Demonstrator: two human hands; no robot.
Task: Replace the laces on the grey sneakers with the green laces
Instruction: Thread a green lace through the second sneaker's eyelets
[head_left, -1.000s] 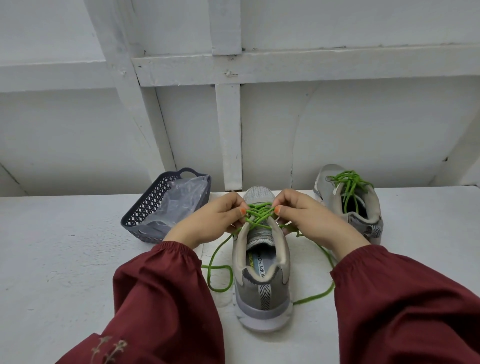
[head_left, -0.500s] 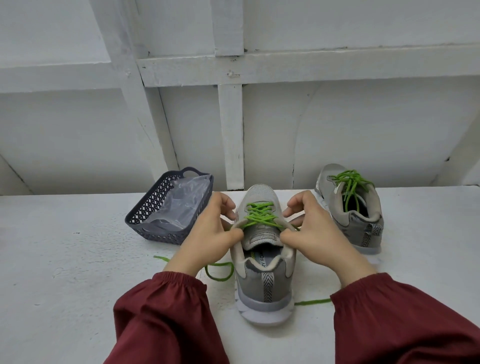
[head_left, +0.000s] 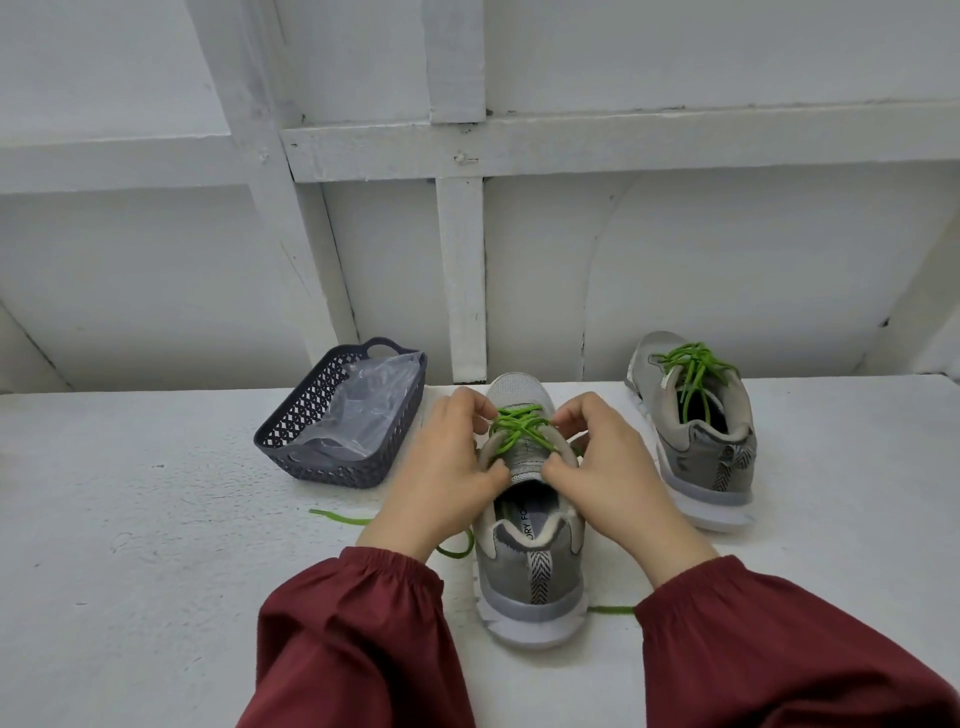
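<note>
Head view: the near grey sneaker (head_left: 530, 566) is gripped on both sides of its opening by the curled left hand (head_left: 447, 473) and right hand (head_left: 608, 467). The green lace (head_left: 519, 426) across it should be pulled evenly, so the crosses are kept flat.

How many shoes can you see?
2. One grey sneaker stands in the middle, between the hands; the other sneaker stands to its right, nearer the wall. None looks hidden.

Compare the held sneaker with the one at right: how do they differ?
The left hand and right hand grip the near sneaker; the far sneaker stands untouched. The near sneaker's lace ends trail on the table; the far sneaker's drop inside it. Both are grey, green-laced.
</note>
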